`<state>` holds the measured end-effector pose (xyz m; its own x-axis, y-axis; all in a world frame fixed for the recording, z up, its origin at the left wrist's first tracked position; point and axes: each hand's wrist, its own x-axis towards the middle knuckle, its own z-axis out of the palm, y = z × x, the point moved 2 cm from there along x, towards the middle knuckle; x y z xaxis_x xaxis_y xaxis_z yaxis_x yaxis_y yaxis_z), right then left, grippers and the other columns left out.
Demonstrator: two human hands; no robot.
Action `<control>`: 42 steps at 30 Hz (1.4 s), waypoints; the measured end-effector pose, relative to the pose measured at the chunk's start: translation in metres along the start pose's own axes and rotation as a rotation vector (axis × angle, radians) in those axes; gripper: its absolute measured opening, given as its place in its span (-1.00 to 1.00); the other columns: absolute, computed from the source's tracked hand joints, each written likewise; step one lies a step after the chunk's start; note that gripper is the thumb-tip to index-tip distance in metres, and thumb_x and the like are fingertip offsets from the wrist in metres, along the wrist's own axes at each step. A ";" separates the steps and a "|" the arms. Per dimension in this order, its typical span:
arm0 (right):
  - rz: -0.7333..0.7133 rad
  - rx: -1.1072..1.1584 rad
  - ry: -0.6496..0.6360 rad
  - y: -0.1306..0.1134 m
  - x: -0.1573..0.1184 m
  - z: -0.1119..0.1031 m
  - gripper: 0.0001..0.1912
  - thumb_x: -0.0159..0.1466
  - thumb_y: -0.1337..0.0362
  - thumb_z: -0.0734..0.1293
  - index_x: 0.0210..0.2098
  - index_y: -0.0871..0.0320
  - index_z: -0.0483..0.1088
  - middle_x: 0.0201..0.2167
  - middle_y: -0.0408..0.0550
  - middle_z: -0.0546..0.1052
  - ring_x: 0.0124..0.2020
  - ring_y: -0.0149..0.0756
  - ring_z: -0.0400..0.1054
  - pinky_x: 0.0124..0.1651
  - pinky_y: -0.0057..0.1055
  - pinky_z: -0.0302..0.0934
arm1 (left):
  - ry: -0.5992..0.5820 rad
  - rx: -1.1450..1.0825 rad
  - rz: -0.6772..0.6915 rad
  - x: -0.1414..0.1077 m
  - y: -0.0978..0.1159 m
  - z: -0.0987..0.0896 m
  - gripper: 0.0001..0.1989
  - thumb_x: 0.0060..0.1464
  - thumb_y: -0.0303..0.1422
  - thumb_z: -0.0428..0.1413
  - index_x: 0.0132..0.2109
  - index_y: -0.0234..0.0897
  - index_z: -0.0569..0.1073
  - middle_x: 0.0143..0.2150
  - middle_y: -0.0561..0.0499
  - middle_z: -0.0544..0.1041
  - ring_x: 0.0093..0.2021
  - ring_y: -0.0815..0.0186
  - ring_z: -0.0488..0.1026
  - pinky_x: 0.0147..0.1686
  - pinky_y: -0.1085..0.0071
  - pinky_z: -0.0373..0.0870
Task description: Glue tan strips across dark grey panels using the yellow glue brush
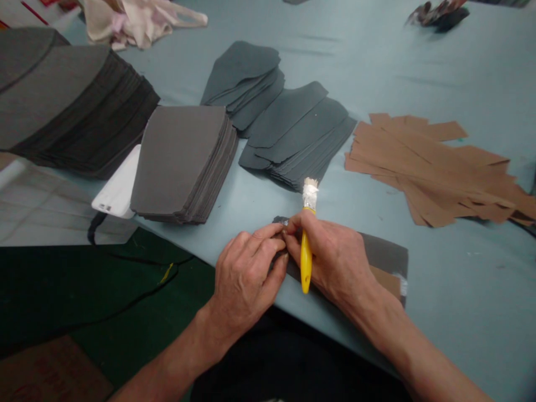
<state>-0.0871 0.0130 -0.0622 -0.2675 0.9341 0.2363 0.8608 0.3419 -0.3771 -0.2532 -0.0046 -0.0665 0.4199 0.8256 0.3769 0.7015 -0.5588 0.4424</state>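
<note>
A yellow-handled paintbrush (306,262) is tucked in my right hand (339,251), its white-crusted bristles pointing away from me. The fingertips of that hand also pinch at the left end of a dark grey sheet piece (387,251) at the table's near edge. My left hand (249,271) meets them there, fingers and thumb closed on the same end. On the grey piece lies a brown strip (387,281), with a white smear by its right end. My hands and right forearm cover most of the piece, and the exact fold under the fingertips is hidden.
Stacked grey pieces (180,159) sit left, partly over a white device (119,187), beside a taller dark stack (54,100). Dark green-grey pieces (293,123) and brown strips (435,167) lie fanned beyond my hands. A pale cloth (138,22) and another person's hand (454,5) are at the far side.
</note>
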 end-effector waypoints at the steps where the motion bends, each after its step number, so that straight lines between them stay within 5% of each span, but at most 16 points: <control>1: -0.003 0.001 0.005 0.000 0.000 0.000 -0.91 0.43 0.25 0.26 -0.23 0.07 0.36 -0.51 -0.19 0.55 -0.53 -0.34 0.40 -0.42 -0.44 0.00 | 0.002 -0.003 -0.002 0.000 0.000 0.000 -0.93 0.37 -0.43 0.12 -0.07 -0.22 0.50 0.15 -0.07 0.65 -0.10 0.16 0.58 -0.10 0.16 0.48; 42: 0.014 0.023 0.050 0.000 -0.001 0.002 -0.92 0.41 0.23 0.32 -0.23 0.07 0.37 -0.50 -0.22 0.55 -0.51 -0.31 0.46 -0.41 -0.45 0.05 | 0.042 -0.004 0.006 0.000 -0.001 0.002 -0.94 0.35 -0.42 0.15 -0.08 -0.22 0.52 0.13 -0.06 0.67 -0.10 0.13 0.59 -0.11 0.18 0.47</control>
<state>-0.0871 0.0123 -0.0641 -0.2327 0.9327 0.2755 0.8539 0.3316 -0.4012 -0.2525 -0.0039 -0.0685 0.3997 0.8184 0.4129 0.6969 -0.5640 0.4431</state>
